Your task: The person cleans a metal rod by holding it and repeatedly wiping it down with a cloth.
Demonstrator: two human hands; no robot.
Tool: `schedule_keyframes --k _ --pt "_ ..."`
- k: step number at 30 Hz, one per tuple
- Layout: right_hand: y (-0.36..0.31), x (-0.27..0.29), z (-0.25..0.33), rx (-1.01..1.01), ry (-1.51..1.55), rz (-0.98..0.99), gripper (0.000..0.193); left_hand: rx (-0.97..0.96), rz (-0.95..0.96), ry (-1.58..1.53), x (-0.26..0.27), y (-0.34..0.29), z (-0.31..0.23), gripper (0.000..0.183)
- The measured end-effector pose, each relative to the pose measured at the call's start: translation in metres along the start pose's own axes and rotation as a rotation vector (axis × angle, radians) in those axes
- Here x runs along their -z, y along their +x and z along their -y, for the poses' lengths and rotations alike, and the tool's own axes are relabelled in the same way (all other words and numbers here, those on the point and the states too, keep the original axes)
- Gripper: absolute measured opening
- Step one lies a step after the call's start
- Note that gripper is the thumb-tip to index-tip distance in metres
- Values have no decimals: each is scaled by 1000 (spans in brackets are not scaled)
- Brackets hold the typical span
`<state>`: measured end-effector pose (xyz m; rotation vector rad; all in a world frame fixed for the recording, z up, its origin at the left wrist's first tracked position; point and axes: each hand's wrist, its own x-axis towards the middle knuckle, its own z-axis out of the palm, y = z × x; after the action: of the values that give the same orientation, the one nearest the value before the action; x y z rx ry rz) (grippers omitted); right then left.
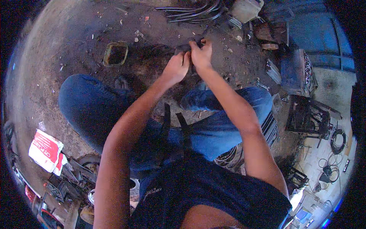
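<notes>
Both arms reach forward over my crossed legs, and the hands meet low above the dirt floor. My left hand (177, 67) is closed, its fingers curled and pressed together close beside the right one. A bit farther out, my right hand (201, 54) is bent round with its thumb and fingers closed at a small dark thing (198, 39). The dark floor and the fingers hide its shape, so its kind cannot be told. Whatever is inside the left fingers is hidden too.
Left of my hands stands a square, pale-rimmed container (125, 57). Bent metal tubes (194, 13) lie at the far side. On the right are bundled metal rods (273, 71), a dark metal frame (308, 116) and coiled cable (337, 140). A red-and-white sack (46, 151) lies at left.
</notes>
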<state>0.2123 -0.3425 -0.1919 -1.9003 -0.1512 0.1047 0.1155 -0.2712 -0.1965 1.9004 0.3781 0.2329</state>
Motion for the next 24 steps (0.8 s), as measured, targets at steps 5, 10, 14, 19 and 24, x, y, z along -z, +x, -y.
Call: schedule_keyframes --k 5,10,14,19,24 --pt "30 12 11 -43 131 14 44 252 247 -266 2 -6 12 45" --pt "30 13 -6 -7 -62 -37 39 55 206 -65 -10 -2 17 47" --pt "8 17 -5 -6 -345 99 38 -102 78 -60 -20 -11 16 44" --pt "41 20 9 -262 157 4 35 74 245 27 -22 -7 3 45" --pt "1 14 -17 -63 -109 51 41 -126 91 -48 -37 -12 31 50"
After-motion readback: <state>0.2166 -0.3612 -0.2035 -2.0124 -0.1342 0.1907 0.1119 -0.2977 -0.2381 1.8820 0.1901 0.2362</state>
